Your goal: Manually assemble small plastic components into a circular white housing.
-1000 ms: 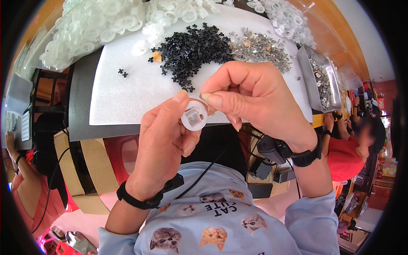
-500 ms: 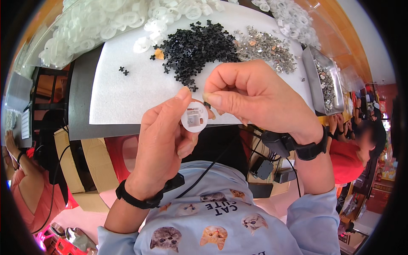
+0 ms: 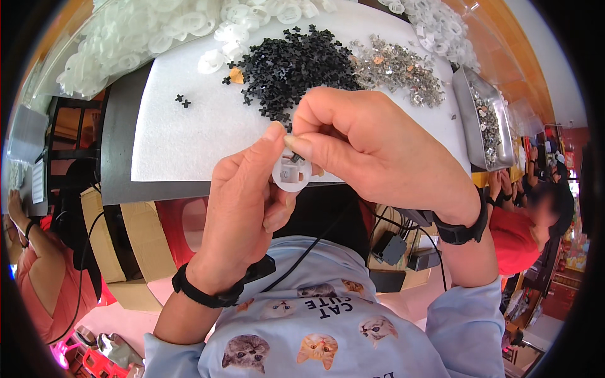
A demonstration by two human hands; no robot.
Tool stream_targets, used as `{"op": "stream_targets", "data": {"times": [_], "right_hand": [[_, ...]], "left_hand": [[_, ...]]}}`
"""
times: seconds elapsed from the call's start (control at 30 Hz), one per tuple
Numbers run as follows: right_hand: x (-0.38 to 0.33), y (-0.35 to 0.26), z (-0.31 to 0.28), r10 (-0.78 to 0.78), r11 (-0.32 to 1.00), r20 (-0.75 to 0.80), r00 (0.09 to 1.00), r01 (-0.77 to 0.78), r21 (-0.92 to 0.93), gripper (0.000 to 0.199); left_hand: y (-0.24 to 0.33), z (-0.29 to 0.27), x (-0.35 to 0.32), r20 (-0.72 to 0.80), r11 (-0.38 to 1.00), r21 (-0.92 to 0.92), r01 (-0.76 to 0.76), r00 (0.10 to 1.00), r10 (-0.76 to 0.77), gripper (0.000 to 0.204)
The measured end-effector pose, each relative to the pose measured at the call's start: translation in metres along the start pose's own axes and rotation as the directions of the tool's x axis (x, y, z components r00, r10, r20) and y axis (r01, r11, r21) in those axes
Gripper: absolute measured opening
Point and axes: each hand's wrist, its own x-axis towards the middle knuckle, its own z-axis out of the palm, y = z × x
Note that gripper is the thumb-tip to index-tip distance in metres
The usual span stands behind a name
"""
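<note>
My left hand [image 3: 249,179] grips a round white plastic housing [image 3: 290,181] by its edge, the recessed compartment facing up. Pinched in my right hand [image 3: 353,142] is a small black cross-shaped piece [image 3: 296,157], held at the far part of the housing's recess. Whether it is seated there or only resting, I cannot tell, since my thumb and fingertips cover part of it. Just beyond my hands lies a large heap of the same black cross pieces [image 3: 296,66] on a white foam sheet [image 3: 183,145].
Small metal parts [image 3: 400,69] are piled right of the black heap; more fill a metal tray [image 3: 469,120] at the right. Translucent white housings [image 3: 145,38] crowd the far left, others the far right [image 3: 438,31]. Several people sit nearby, including one in red [image 3: 517,236].
My right hand has moved slightly left, bringing the black cross piece from the housing's edge over its recess. My left hand still holds the housing.
</note>
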Motion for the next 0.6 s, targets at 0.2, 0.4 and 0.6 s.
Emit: {"op": "stream_targets", "data": {"times": [0.2,0.4,0.6], "right_hand": [[0.0,0.001,0.009,-0.083,0.991,-0.048,0.995,0.077,-0.112,0.017],[-0.007,-0.001,0.02,-0.079,0.989,-0.142,0.987,0.059,-0.138,0.017],[-0.007,-0.002,0.022,0.032,0.999,-0.146,0.989,-0.028,0.023,0.015]], "left_hand": [[0.0,-0.003,0.001,-0.018,0.998,-0.054,0.034,0.999,-0.035,0.038],[-0.001,-0.002,0.002,-0.041,0.995,-0.071,0.063,0.997,-0.066,0.038],[-0.003,-0.003,0.001,-0.043,0.998,-0.062,0.023,0.999,-0.025,0.039]]}}
